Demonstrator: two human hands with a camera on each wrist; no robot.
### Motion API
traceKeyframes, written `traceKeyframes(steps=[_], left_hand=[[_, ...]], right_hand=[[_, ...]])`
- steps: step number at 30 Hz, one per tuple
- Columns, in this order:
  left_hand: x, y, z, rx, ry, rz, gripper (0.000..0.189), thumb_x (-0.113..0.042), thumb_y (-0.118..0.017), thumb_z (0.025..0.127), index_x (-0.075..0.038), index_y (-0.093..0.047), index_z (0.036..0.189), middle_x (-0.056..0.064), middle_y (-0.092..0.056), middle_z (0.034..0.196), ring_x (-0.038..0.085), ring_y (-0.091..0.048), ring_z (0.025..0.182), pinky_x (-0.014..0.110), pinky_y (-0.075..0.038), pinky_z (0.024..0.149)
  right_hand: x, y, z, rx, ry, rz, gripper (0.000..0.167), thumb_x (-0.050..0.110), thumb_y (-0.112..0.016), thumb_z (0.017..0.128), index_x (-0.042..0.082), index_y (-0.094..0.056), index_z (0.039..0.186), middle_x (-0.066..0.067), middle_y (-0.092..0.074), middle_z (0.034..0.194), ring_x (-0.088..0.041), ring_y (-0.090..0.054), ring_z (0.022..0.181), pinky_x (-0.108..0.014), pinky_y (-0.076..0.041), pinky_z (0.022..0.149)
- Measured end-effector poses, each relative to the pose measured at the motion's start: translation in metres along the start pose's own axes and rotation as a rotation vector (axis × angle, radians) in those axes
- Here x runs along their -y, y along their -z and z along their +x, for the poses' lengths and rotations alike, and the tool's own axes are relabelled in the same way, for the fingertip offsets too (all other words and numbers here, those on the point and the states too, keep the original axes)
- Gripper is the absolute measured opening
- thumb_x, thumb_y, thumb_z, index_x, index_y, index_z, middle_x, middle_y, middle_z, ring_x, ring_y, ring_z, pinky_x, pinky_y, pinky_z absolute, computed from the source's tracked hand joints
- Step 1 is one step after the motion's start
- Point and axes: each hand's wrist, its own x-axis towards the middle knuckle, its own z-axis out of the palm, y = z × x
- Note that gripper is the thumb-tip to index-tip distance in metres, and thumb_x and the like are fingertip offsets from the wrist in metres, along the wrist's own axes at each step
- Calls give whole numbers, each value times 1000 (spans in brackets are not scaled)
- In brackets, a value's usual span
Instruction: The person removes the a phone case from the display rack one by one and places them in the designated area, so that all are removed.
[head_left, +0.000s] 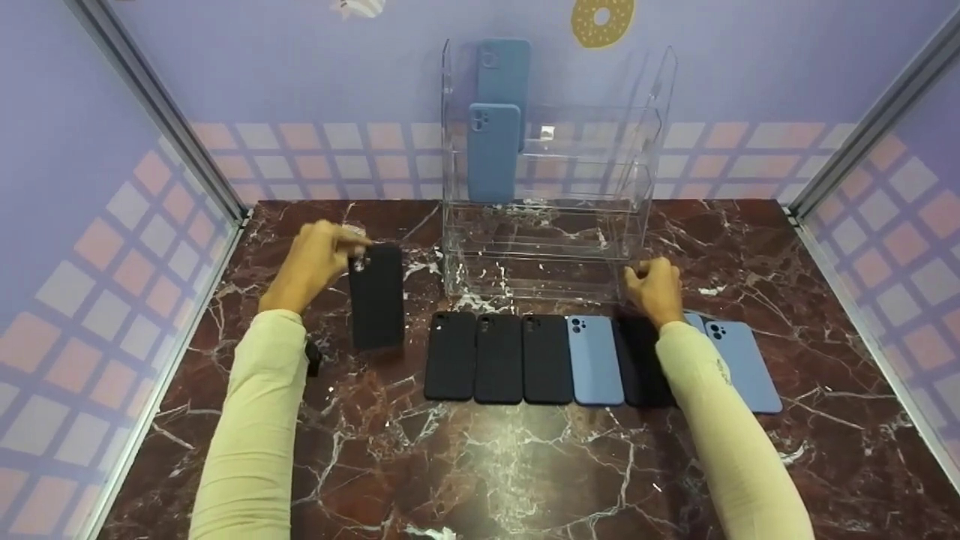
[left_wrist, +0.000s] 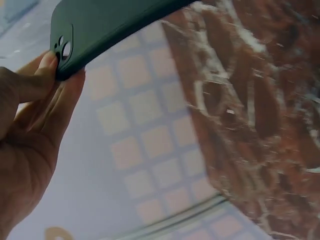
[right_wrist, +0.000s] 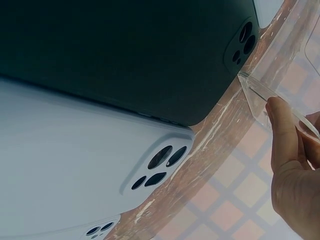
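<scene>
My left hand (head_left: 319, 259) pinches a black phone case (head_left: 377, 300) by its top corner, beside the camera cutout. That case hangs upright over the table, left of the row; in the left wrist view the thumb and fingers grip its corner (left_wrist: 62, 67). My right hand (head_left: 656, 289) holds the front right edge of a clear tiered display stand (head_left: 634, 232), its fingers curled around the thin side panel (right_wrist: 257, 92). Two blue phone cases, a lower one (head_left: 493, 154) and an upper one (head_left: 504, 67), stand in the left part of the stand's tiers.
A row of black and blue phone cases lies before the stand, from a black case (head_left: 450, 356) to a blue case (head_left: 746, 367); my right forearm partly covers some. Patterned walls (head_left: 67, 337) enclose the marbled table (head_left: 420, 465) at the back and sides.
</scene>
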Motion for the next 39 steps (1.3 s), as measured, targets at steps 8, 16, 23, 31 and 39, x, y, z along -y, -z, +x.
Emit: traceKeyframes(steps=[8,16,23,31,39], left_hand=[[26,-34,2,205,81,-23,20,1,-67,94,1,-75,112,20,-75,100,16,-62,62,19,-40,46],[36,-62,6,246,65,52,17,-1,-67,95,-1,-78,108,18,-75,103,18,-59,69,24,-40,56],[39,-80,9,266,56,72,17,1,-67,94,2,-78,107,18,-75,105,28,-68,91,40,-55,84],[40,-92,8,262,97,78,17,-2,-69,93,0,-78,107,16,-74,111,35,-69,108,50,-52,97],[38,-96,8,234,73,99,17,-3,-70,93,-2,-78,108,15,-75,111,36,-69,108,50,-53,95]], right_hand=[[0,2,0,18,1,1,28,14,-63,94,-5,-68,74,-23,-71,83,-38,-61,75,-56,-49,77],[0,1,-1,13,0,6,30,14,-63,94,-4,-66,71,-22,-70,80,-36,-59,72,-53,-49,74],[0,0,-1,2,-10,11,27,13,-64,94,-5,-70,75,-24,-72,85,-38,-63,76,-54,-50,78],[-1,0,0,7,-15,2,26,13,-65,94,-9,-72,82,-27,-72,89,-42,-66,81,-56,-50,81],[1,1,-1,5,-9,16,24,13,-65,94,-8,-75,87,-26,-73,91,-44,-68,86,-58,-50,83]])
